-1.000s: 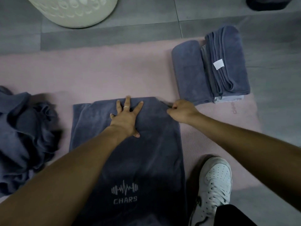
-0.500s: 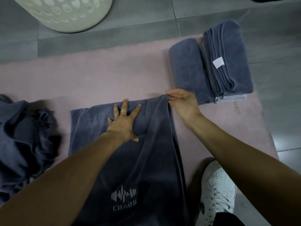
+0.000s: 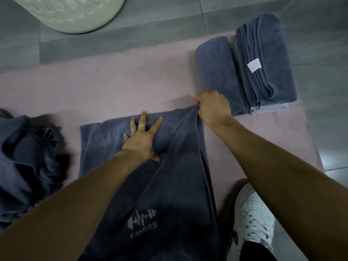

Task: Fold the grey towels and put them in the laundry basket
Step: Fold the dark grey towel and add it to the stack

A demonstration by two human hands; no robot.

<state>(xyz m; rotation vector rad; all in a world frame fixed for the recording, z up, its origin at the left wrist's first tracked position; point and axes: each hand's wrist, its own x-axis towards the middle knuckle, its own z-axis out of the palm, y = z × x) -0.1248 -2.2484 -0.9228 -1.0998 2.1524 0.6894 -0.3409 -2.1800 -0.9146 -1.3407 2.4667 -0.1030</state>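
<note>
1. Towel (image 3: 169,185) lies on the mat (image 3: 113,87) – left hand (image 3: 141,140) flat, fingers spread, pinning it.
2. Right hand (image 3: 212,108) pinches the far right corner – advise folding it across evenly, edges matched.

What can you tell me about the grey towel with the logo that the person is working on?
The grey towel, soft and velvety, lies spread on the pink mat, with a pale logo reading CHARS near its lower end. The left hand presses flat on it; the right hand pinches its far right corner, lifting a ridge.
</note>
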